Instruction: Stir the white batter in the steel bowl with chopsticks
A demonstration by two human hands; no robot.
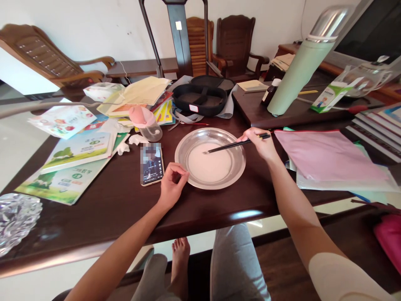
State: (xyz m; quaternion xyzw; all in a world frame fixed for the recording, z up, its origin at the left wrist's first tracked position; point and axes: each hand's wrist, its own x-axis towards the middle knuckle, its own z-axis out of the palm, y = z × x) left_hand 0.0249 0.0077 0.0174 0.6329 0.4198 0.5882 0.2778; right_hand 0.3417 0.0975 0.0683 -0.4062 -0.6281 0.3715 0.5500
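A round metal dish (238, 167) with a wide rim stands on the dark table, holding a white, milky layer across its bottom. My right hand (258, 142) grips a pair of black chopsticks (230, 146) from the right side. Their pale tips reach over the middle of the dish, at or just above the white layer; I cannot tell if they touch. On the dish's left edge, my left hand (174, 182) pinches the rim between thumb and fingers. Close to its left lies a phone (152, 165) with a lit screen.
Workbooks (72, 179), crumpled tissues (123, 148) and a pink-topped cup (150, 127) lie left. Behind the dish sits a black case (200, 100). A green thermos (300, 71) stands right, above a pink folder (313, 154). A crystal bowl (19, 221) is front left.
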